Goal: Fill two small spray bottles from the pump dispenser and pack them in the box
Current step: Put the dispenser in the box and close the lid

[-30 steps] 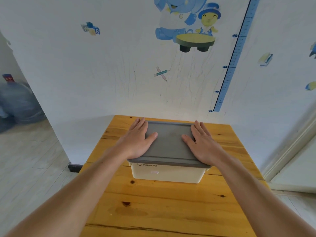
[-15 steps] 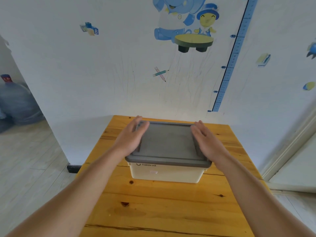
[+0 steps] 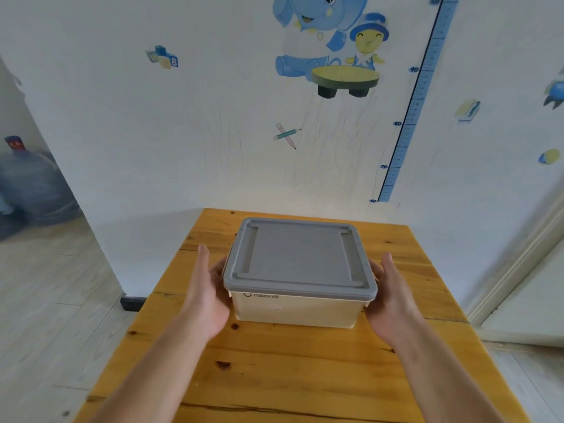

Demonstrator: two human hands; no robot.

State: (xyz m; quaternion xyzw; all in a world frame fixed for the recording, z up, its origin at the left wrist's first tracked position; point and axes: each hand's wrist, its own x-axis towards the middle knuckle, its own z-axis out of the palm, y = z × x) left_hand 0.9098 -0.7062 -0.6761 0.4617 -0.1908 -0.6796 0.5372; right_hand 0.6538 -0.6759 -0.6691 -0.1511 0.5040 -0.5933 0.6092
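Hands: left hand [image 3: 210, 296] and right hand [image 3: 392, 300] flank the box [image 3: 294, 309], one at each short side, palms turned inward, fingers extended.
Hand state: both spread wide, holding nothing outright; left fingers tuck under the lid's edge. Whether either palm actually presses the box wall, cannot tell.
Lid: grey lid [image 3: 299, 257] sits on the box, looks level all round; cannot tell if it is clipped down.
Box position: rests on the wooden table [image 3: 274, 377], toward the far end, near the wall [image 3: 213, 148].
Contents: walls translucent and cloudy; no spray bottles or pump dispenser made out anywhere in view. If the bottles are packed, they are hidden inside.
Stage, judged: closed box with hands at its sides suggests either opening it or lifting it; cannot say which.
Risk, lid: if lifted by the lid rim alone and the lid is not latched, lid may come away and the box drop back or tip.
Risk, uneven pull: one side freed before the other could tilt the box and shift whatever is inside.
Risk, grip: smooth plastic sides and flat open palms give little purchase; weak squeeze could let it slide.
Risk, surroundings: table edges lie close on both sides; a shove sideways could carry the box toward one.
Background: water jug [image 3: 27, 184] on the floor at far left, well apart.
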